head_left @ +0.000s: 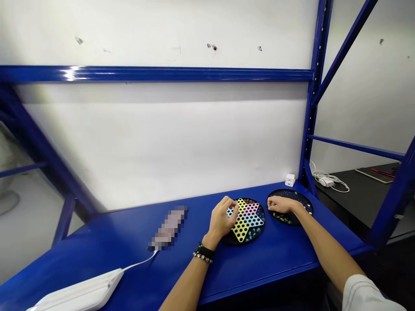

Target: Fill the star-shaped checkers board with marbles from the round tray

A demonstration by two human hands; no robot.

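Observation:
A round black Chinese-checkers board [251,235] with a star of yellow, pink and light-blue hole fields lies on the blue shelf [129,242]. My left hand [222,219] rests on the board's left side, fingers curled in a pinch over the star; what they hold is too small to make out. To the right lies a round black tray [300,199] with small coloured marbles in it. My right hand [281,204] sits on that tray's left part, fingers bent down among the marbles. A dark watch and a bead bracelet [203,253] are on my left wrist.
A blurred flat object [168,226] lies left of the board, cabled to a white device [78,296] at the front left. A white charger [289,179] stands at the wall. Blue rack posts [311,108] rise on the right; a black table [366,190] with cables stands beyond.

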